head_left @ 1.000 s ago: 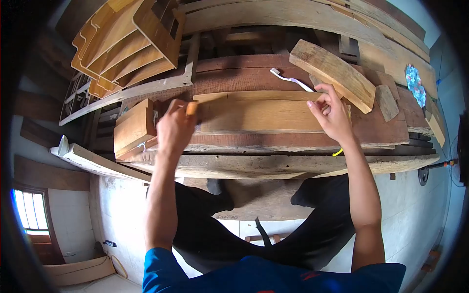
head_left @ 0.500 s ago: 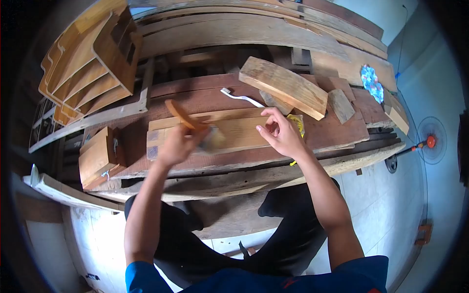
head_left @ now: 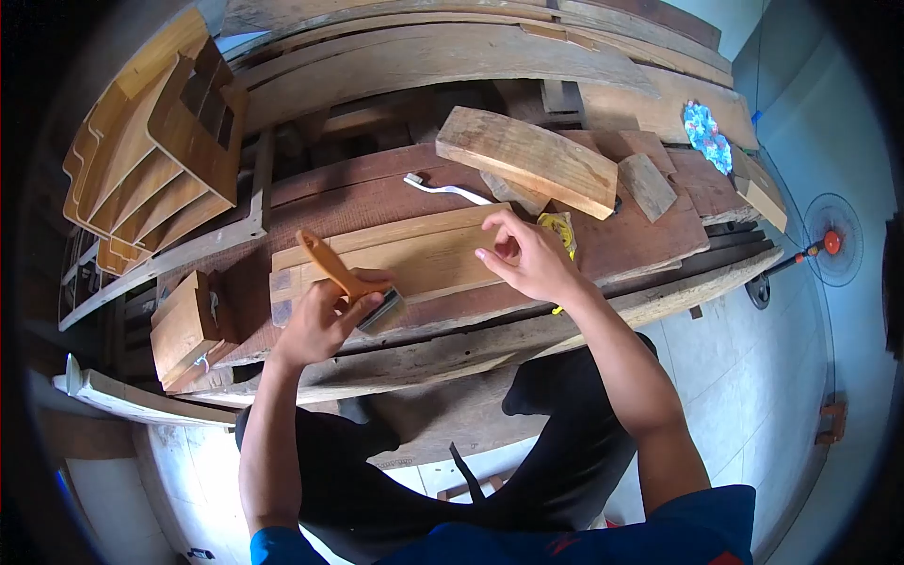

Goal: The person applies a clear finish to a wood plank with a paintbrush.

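My left hand [head_left: 325, 318] is closed round an orange-handled brush [head_left: 330, 264], its bristles pointing down to the right near the front edge of a light wooden board [head_left: 414, 252]. Over the right part of that board is my right hand [head_left: 527, 252], fingers curled and apart, with nothing between them. Just behind its fingers lies a yellow item [head_left: 562, 231], partly hidden by the hand. A white toothbrush [head_left: 447, 188] rests behind the board. A thick wooden block [head_left: 527, 160] lies further right, beside a small wood piece [head_left: 647, 187].
At the left stand a wooden tiered rack [head_left: 151, 151] and a small wooden box [head_left: 184, 325]. Long planks [head_left: 433, 61] lie at the back. A blue patterned cloth [head_left: 706, 137] is at the right, with a fan [head_left: 831, 242] beyond the bench.
My left hand has moved down and slightly left with the brush, which now shows clearly instead of blurred. My right hand keeps nearly the same pose. The view has shifted slightly.
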Demonstrator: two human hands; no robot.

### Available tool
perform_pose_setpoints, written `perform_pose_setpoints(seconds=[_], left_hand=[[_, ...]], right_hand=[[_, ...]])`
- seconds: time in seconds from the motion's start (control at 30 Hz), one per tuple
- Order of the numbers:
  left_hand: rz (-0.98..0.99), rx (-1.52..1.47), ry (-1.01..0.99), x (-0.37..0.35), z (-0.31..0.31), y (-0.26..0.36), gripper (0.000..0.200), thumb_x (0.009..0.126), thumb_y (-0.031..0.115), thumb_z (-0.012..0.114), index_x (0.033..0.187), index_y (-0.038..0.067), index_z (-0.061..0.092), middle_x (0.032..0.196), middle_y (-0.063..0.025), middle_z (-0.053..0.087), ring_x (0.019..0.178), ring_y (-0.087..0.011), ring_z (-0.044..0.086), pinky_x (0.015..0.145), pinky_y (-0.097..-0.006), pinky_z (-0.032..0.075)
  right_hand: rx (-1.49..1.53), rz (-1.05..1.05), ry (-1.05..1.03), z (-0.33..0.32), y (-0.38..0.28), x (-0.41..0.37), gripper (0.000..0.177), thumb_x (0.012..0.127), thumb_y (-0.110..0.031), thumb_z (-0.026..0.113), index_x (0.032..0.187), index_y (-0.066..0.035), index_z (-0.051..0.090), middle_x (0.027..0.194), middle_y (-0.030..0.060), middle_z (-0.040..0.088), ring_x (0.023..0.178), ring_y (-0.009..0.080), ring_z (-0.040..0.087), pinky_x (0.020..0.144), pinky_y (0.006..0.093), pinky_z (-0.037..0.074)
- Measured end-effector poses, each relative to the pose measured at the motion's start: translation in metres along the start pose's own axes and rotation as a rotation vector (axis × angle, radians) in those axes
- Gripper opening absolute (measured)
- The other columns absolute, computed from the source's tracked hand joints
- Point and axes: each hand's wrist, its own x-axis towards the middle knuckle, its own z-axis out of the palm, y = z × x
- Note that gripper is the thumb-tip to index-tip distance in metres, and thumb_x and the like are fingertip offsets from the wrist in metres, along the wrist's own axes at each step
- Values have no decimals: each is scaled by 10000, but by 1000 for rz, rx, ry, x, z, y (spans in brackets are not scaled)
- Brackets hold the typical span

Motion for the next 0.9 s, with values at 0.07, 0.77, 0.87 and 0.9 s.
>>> perform_pose_setpoints(seconds=[0.07,0.77,0.87,0.9], left_hand=[[15,-25,-19,2,-7,-12,290,1023,185,685,1285,70,736,1125,-103,780,972,-217,746,854,-349,600],[-75,103,398,-22,-38,-66,267,1014,211,685,1220,54,747,1046,-125,784,915,-183,746,780,-348,579],[-227,334,667,-27,-64,-68,264,1018,276,668,1193,102,762,1034,-131,777,888,-287,759,791,-394,583],[-209,470,633,-29,-66,-71,238,1012,243,667,1184,108,761,1055,-127,765,915,-313,749,806,-413,583]], right_hand=[[-12,-7,6,2,3,-1,334,966,-310,756,1181,-127,577,754,33,658,713,192,691,641,350,533],[-28,-28,-20,5,-1,1,302,958,-235,775,1165,-93,608,760,13,616,692,135,604,666,298,505],[-21,-24,-20,4,-4,0,296,958,-236,775,1159,-92,613,760,10,615,697,131,603,666,295,503],[-23,-26,-19,4,-3,1,294,958,-236,776,1157,-91,614,759,8,614,698,130,602,666,294,503]])
